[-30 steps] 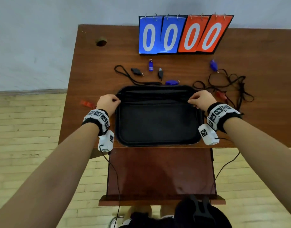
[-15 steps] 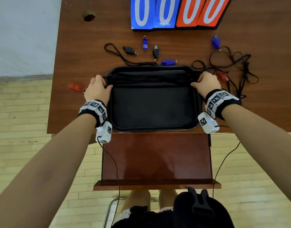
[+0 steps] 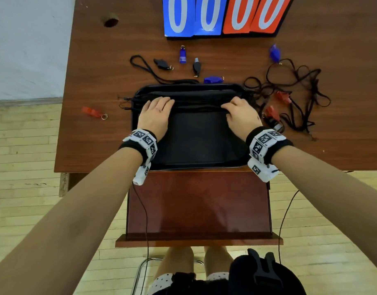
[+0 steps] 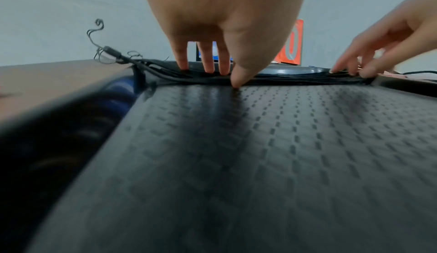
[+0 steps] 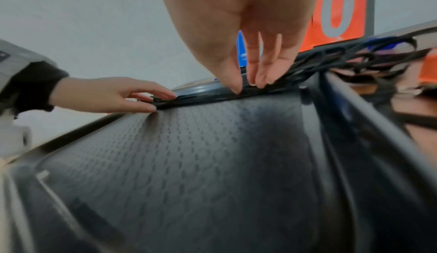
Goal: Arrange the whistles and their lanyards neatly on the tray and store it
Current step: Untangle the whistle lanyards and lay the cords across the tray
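Left hand [image 3: 155,116] and right hand [image 3: 241,117] press lanyards [image 3: 196,103] flat in tray [image 3: 200,143]

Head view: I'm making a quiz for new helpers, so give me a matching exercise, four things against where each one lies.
Things
1. lone red whistle
2. straightened lanyards
3. tangled lanyards
4. scoreboard

Places
A. on the table, right of the tray
B. at the table's far edge
C. on the table, left of the tray
D. in the tray along its far side, touched by the left hand and the right hand

Pairs: 1-C, 2-D, 3-A, 4-B
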`<state>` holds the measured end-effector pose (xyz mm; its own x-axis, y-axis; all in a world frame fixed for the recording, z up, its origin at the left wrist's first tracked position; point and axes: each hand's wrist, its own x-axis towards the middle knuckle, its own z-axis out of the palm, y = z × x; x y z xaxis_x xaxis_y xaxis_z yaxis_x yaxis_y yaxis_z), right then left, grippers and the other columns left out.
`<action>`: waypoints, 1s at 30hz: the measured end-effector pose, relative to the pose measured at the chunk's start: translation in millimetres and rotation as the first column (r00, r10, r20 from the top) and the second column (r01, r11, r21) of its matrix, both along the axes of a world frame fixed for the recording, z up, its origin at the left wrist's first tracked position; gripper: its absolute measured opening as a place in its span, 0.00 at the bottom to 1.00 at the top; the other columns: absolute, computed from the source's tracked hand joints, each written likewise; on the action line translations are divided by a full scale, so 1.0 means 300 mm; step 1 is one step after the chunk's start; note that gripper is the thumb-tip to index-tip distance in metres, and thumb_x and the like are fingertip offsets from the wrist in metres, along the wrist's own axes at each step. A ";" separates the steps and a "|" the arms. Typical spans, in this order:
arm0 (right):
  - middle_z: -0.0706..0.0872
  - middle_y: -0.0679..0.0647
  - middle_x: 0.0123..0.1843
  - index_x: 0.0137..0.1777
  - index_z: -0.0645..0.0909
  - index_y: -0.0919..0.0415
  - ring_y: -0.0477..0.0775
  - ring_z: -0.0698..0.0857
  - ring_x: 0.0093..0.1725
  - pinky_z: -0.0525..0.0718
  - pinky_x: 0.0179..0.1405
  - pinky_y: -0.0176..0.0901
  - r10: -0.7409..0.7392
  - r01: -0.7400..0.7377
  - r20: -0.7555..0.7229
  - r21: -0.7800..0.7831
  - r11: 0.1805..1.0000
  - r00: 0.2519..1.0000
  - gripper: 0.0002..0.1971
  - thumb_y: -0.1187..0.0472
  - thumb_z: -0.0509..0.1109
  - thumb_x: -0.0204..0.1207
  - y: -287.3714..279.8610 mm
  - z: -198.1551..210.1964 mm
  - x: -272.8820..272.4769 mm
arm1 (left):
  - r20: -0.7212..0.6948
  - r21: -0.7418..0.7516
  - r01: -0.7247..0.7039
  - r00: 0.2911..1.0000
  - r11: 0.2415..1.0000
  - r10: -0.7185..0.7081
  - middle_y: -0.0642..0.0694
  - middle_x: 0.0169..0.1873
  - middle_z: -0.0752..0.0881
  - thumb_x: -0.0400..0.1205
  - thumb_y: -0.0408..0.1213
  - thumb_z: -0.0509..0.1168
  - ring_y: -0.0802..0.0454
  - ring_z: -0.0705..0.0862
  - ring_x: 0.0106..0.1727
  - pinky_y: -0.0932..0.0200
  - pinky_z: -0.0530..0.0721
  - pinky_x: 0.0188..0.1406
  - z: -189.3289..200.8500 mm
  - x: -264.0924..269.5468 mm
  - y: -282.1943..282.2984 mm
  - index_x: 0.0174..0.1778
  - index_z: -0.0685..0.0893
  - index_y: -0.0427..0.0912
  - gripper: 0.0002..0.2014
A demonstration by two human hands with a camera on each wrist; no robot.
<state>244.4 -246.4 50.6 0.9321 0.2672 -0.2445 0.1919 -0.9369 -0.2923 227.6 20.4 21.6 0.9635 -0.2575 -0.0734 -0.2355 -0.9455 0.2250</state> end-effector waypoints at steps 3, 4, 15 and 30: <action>0.72 0.64 0.65 0.76 0.69 0.58 0.67 0.77 0.62 0.79 0.58 0.56 -0.081 0.081 -0.056 -0.003 0.997 0.995 0.24 0.66 0.62 0.80 0.000 -0.020 -0.013 | 0.043 0.045 -0.037 0.998 0.998 0.035 0.38 0.70 0.75 0.83 0.33 0.60 0.36 0.71 0.71 0.40 0.66 0.71 0.005 0.022 0.001 0.74 0.73 0.40 0.21; 0.72 0.63 0.66 0.76 0.68 0.57 0.67 0.77 0.62 0.79 0.59 0.56 -0.105 0.105 -0.062 0.005 0.994 0.993 0.24 0.65 0.62 0.80 -0.005 -0.024 -0.009 | 0.054 0.069 -0.032 0.998 0.997 0.028 0.37 0.68 0.75 0.83 0.34 0.60 0.36 0.72 0.69 0.40 0.68 0.68 0.010 0.031 0.006 0.73 0.73 0.41 0.21; 0.76 0.62 0.62 0.70 0.76 0.59 0.66 0.80 0.60 0.79 0.60 0.55 -0.221 0.226 -0.078 0.064 0.972 0.972 0.18 0.63 0.63 0.80 -0.039 -0.036 0.033 | -0.023 0.126 -0.061 0.998 0.990 0.064 0.40 0.59 0.78 0.84 0.34 0.57 0.37 0.72 0.64 0.41 0.67 0.64 0.032 0.062 0.083 0.64 0.80 0.44 0.14; 0.82 0.60 0.58 0.63 0.82 0.58 0.62 0.81 0.59 0.78 0.57 0.50 -0.150 0.158 -0.064 0.161 0.974 0.987 0.14 0.58 0.67 0.78 0.157 0.177 0.196 | -0.113 -0.041 -0.202 0.974 0.979 0.196 0.41 0.62 0.76 0.83 0.38 0.59 0.40 0.72 0.66 0.42 0.70 0.65 0.271 0.216 0.127 0.66 0.77 0.46 0.15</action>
